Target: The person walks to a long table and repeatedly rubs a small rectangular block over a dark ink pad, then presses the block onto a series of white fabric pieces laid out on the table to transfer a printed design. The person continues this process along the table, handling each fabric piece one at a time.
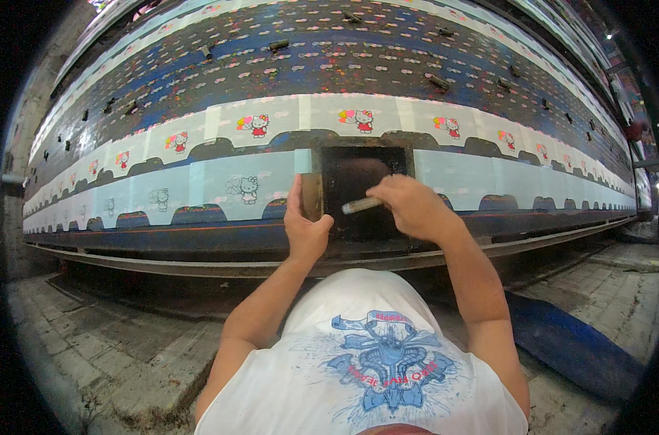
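My left hand (pixel 305 230) is closed on the left side of a dark rectangular printing screen (pixel 409 156), its thumb on the near part of the edge. The screen lies on the long table, over the near row of pale cut fabric pieces (pixel 221 163). My right hand (pixel 415 206) grips a short brown squeegee (pixel 362 205) with a pale end, held over the screen's dark inner area. Left of the screen, several pieces carry a grey outline of a cat figure (pixel 248 190). Across the farther row, the cat figures (pixel 257 126) are coloured red, pink and yellow.
The long table (pixel 177 61) is dark, stained with colour and curves across the view. Small dark blocks (pixel 438 83) are scattered over its far part. A rail (pixel 199 268) runs along the near edge. A dark blue sheet (pixel 569 344) lies at the lower right on the paved floor (pixel 126 348).
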A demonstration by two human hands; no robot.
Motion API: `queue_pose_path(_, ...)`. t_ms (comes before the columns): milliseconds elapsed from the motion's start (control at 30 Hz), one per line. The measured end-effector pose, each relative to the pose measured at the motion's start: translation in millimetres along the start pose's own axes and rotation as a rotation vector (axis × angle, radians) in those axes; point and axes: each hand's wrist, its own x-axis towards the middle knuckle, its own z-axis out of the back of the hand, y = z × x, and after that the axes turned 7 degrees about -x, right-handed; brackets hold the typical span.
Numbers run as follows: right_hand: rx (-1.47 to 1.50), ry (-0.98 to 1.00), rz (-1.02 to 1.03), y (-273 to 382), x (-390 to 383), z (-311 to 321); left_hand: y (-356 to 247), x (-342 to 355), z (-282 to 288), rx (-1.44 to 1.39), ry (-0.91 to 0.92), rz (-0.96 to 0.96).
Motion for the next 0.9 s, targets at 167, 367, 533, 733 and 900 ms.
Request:
queue_pose_path(167,-0.032,-0.200,-0.037,-31,53,-2,0,-1,4,-0.168,0.010,0.080)
queue_pose_path(367,-0.079,-0.202,-0.133,-23,49,-10,1,3,11,-0.164,0.057,0.049)
queue_pose_path(533,-0.098,-0.145,-0.129,18,14,-20,3,5,12,-0.175,0.071,0.078)
queue_pose_path(733,-0.070,-0.162,-0.144,64,-35,-38,4,3,11,-0.230,0.062,0.092)
queue_pose_path(900,-0.112,-0.199,-0.171,84,-54,-47,0,-2,8,-0.078,0.066,0.039)
